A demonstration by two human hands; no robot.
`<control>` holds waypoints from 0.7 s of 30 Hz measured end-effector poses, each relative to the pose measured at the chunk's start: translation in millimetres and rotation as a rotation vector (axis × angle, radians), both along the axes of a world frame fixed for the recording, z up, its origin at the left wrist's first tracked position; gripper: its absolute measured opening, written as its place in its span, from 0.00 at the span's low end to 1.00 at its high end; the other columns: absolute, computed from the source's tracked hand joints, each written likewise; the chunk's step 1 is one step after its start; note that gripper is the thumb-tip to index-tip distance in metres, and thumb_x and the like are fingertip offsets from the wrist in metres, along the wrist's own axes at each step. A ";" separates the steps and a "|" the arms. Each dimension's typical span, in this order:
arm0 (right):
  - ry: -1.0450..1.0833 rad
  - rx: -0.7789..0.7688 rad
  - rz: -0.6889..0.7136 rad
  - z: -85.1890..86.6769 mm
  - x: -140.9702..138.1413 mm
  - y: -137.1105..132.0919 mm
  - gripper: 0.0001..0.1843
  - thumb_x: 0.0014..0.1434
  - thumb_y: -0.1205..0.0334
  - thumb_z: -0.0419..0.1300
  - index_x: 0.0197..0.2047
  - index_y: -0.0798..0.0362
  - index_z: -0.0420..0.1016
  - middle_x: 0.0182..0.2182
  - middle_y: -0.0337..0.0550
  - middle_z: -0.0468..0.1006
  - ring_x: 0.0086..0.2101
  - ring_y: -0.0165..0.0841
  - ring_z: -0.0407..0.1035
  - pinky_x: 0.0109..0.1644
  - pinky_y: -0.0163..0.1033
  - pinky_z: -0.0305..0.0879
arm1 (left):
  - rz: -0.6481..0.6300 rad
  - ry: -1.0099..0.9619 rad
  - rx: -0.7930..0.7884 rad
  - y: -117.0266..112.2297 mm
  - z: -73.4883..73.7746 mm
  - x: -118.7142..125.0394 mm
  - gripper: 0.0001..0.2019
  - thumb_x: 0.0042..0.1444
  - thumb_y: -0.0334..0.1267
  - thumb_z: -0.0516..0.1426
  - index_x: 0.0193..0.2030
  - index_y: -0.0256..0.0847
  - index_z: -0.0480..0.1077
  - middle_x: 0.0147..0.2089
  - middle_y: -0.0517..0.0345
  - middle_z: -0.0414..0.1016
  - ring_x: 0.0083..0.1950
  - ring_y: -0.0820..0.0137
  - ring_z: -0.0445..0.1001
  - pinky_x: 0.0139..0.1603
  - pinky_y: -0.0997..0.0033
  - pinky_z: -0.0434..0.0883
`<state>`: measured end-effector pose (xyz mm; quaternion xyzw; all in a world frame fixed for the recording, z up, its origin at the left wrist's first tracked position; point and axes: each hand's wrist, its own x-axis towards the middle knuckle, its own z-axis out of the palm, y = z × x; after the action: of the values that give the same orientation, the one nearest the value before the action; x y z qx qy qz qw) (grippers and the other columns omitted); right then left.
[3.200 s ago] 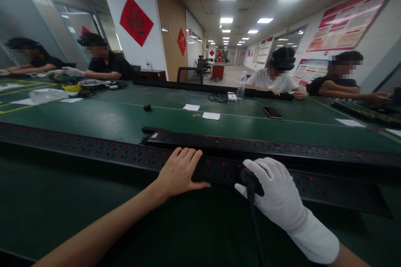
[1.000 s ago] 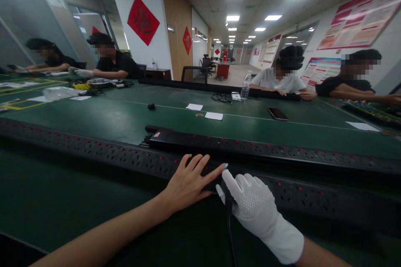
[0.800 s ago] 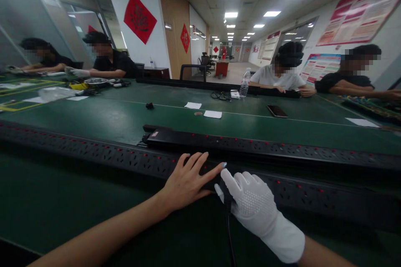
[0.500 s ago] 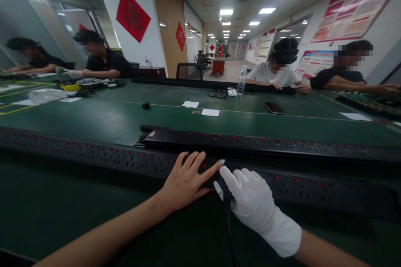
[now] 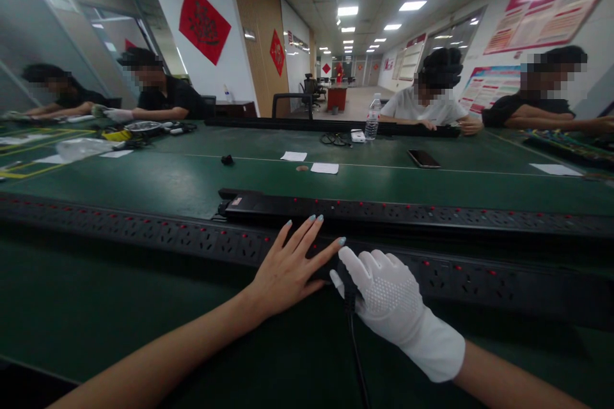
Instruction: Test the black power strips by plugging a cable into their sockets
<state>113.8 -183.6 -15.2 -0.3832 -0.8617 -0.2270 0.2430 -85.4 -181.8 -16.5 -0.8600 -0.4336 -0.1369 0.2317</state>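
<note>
A long black power strip point(image 5: 206, 239) with rows of sockets and small red switches or lights stretches across the near part of the table. My bare left hand point(image 5: 290, 265) lies on its middle with the fingers spread. Beside it, my right hand point(image 5: 386, 287), in a white dotted glove, grips a black plug point(image 5: 349, 286) between thumb and fingers at the strip. From the plug a black cord point(image 5: 355, 358) runs down toward me. My right hand hides how far the plug sits in a socket.
A second black power strip point(image 5: 384, 212) lies just behind. Farther back are white papers point(image 5: 325, 168), a phone point(image 5: 424, 158), a water bottle point(image 5: 373, 118) and a small black object point(image 5: 227, 160). Several people sit around the green table point(image 5: 158, 185), one in a white shirt point(image 5: 407, 104).
My left hand's fingers have stretched out farther forward over the strip. My right hand stays at almost the same place with the plug. The view has shifted slightly.
</note>
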 end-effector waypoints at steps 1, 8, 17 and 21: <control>-0.001 -0.003 -0.001 0.2 -0.1 0.0 0.16 0.59 0.55 0.50 0.45 0.55 0.67 0.25 0.39 0.69 0.25 0.29 0.58 0.30 0.37 0.43 | -0.001 0.000 -0.002 -0.1 -0.2 -0.2 0.37 0.50 0.53 0.55 0.64 0.52 0.44 0.66 0.47 0.45 0.64 0.54 0.48 0.59 0.50 0.50; 0.009 -0.017 0.006 1.6 -1.2 0.0 0.15 0.59 0.56 0.49 0.45 0.55 0.67 0.25 0.39 0.68 0.25 0.28 0.57 0.30 0.37 0.43 | -0.010 -0.010 -0.001 1.5 -2.4 -0.1 0.35 0.52 0.53 0.53 0.64 0.52 0.43 0.66 0.45 0.45 0.64 0.54 0.48 0.59 0.50 0.49; 0.017 0.004 0.031 2.2 0.5 0.6 0.16 0.59 0.56 0.49 0.46 0.56 0.67 0.26 0.40 0.69 0.26 0.29 0.59 0.31 0.38 0.45 | 0.005 -0.006 -0.008 0.7 -0.5 0.4 0.34 0.52 0.54 0.52 0.64 0.52 0.44 0.66 0.48 0.44 0.65 0.54 0.47 0.59 0.50 0.49; 0.014 -0.011 0.032 2.2 0.7 0.2 0.16 0.59 0.56 0.49 0.46 0.56 0.66 0.26 0.40 0.69 0.26 0.29 0.59 0.31 0.37 0.45 | 0.010 -0.008 -0.002 -0.2 0.8 1.2 0.34 0.52 0.53 0.53 0.64 0.52 0.45 0.66 0.48 0.44 0.64 0.54 0.47 0.59 0.50 0.49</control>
<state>114.4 -183.3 -12.9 -0.3723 -0.8673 -0.2155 0.2504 -84.2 -182.0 -15.7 -0.8574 -0.4392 -0.1388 0.2296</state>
